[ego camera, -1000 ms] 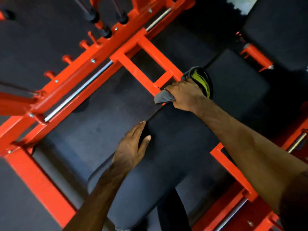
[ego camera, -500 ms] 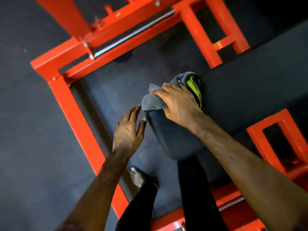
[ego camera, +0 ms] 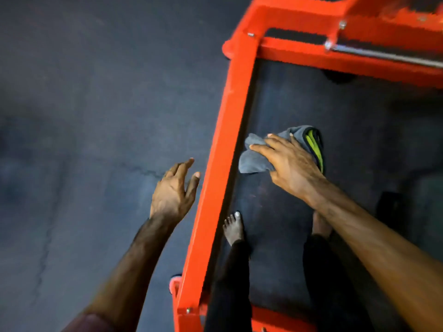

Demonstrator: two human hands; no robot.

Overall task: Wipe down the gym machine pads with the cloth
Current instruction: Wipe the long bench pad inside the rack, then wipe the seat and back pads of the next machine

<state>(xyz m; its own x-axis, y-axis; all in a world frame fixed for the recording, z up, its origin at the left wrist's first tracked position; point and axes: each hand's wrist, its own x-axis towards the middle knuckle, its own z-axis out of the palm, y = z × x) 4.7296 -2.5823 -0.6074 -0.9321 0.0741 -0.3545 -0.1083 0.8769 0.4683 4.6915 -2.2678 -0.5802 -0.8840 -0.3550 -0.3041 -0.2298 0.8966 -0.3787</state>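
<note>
My right hand (ego camera: 288, 164) grips a grey cloth (ego camera: 254, 159) with a black and lime-green edge (ego camera: 314, 147). It hangs in the air above the dark floor inside the red machine frame (ego camera: 220, 149). My left hand (ego camera: 173, 190) is open, fingers spread, holding nothing, just left of the frame's upright bar and over the dark floor. No pad can be made out clearly in this view; the area under the cloth is dark and blurred.
A chrome guide rod (ego camera: 383, 55) runs along the red beam at the top right. My bare feet (ego camera: 233, 227) and dark trouser legs stand inside the frame. Dark rubber flooring (ego camera: 84, 140) fills the left side.
The view has swung left and down, away from the long black pad. My right hand came off the pad's end with the cloth. My left hand left the pad and moved outside the frame bar.
</note>
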